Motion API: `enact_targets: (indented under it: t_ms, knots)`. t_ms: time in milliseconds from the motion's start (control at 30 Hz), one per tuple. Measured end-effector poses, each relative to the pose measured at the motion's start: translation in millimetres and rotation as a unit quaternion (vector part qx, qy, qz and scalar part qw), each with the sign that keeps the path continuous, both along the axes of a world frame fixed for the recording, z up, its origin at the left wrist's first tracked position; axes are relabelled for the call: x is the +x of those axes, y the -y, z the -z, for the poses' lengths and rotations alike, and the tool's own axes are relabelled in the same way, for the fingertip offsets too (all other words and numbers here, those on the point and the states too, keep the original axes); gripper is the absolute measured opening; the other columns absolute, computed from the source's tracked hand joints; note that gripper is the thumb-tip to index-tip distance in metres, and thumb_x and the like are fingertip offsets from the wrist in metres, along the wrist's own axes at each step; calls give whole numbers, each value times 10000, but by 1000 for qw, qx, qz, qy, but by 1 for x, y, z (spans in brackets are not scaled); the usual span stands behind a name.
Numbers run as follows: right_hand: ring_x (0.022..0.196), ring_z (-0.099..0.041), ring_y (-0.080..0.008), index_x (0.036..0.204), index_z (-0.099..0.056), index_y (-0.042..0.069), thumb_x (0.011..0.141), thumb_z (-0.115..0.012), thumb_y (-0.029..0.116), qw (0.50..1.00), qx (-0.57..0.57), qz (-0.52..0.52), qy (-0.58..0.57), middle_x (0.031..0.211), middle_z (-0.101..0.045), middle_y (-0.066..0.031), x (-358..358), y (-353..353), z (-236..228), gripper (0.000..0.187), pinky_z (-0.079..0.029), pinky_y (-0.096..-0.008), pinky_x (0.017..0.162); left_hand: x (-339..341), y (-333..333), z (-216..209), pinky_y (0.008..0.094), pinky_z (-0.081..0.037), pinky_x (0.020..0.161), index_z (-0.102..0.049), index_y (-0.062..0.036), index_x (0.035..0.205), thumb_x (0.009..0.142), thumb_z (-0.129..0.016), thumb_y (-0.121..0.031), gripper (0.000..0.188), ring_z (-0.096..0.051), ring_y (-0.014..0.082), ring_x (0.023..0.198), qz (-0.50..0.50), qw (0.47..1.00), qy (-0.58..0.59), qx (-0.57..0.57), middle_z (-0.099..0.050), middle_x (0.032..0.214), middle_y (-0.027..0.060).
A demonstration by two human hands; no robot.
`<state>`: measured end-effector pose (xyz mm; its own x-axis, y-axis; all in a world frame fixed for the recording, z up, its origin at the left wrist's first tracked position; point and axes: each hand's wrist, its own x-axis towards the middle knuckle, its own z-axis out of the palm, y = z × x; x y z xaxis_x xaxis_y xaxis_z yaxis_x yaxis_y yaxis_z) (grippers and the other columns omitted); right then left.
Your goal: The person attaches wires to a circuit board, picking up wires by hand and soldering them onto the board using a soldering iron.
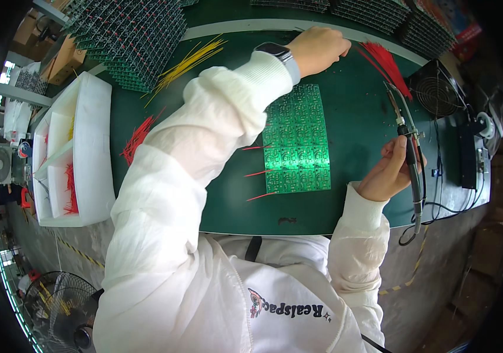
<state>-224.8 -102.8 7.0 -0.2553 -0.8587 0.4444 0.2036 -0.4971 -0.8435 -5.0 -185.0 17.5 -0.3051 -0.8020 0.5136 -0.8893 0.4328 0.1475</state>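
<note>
A green panel of small circuit boards (298, 141) lies on the dark green table, and several thin red wires (258, 173) stick out from its left edge. My left hand (321, 50), with a watch (278, 56) on the wrist, reaches across beyond the panel's far end. Its fingers are curled together close to a bundle of red wires (385, 66); whatever they pinch is too small to make out. To the right of the panel, my right hand (389, 170) grips a soldering iron (411, 159), tip pointing away from me, with a thin feed tube running alongside.
Yellow wires (195, 57) and more red wires (138, 140) lie left of my arm. A white foam box (95, 153) holds wires in compartments. Board stacks (128, 38) rise at the back. At right are a small black fan (436, 88), cables and a black unit (469, 150).
</note>
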Motion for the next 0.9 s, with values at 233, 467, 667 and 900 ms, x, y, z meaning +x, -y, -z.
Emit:
enact_targets:
  t_ms: [233, 467, 667, 900]
  knots:
    - [597, -478, -102, 938, -423, 40, 854, -597, 97, 999, 26, 29, 16, 730, -548, -80, -3, 3, -1, 201, -397, -226, 549, -6, 57, 9, 382, -469, 749, -621, -40, 795, 774, -613, -138, 101, -601, 280, 822, -51, 983, 87, 150, -616, 840, 102]
    - [585, -477, -103, 931, -438, 36, 849, -600, 101, 999, 18, 23, 31, 723, -543, -78, -2, -2, -3, 192, -391, -228, 544, 5, 33, -11, 360, -505, 703, -620, -41, 842, 799, -542, -121, 121, -634, 278, 824, -31, 996, 68, 52, -632, 830, 138]
    - [491, -429, -85, 847, -434, 18, 808, -623, 111, 990, 91, -105, -28, 658, -501, -63, -15, -18, -8, 214, -334, -216, 460, -4, -144, -50, 276, -451, 620, -558, -8, 822, 771, -611, -14, 74, -561, 157, 670, -90, 975, -196, 55, -559, 749, 55]
    - [496, -380, -87, 787, -399, 23, 745, -662, 174, 962, 102, -241, -71, 629, -431, -39, -15, -55, 3, 306, -305, -219, 454, -49, -246, -4, 292, -434, 639, -568, -37, 839, 732, -660, 32, 157, -547, 182, 698, -220, 940, -242, 101, -559, 777, 40]
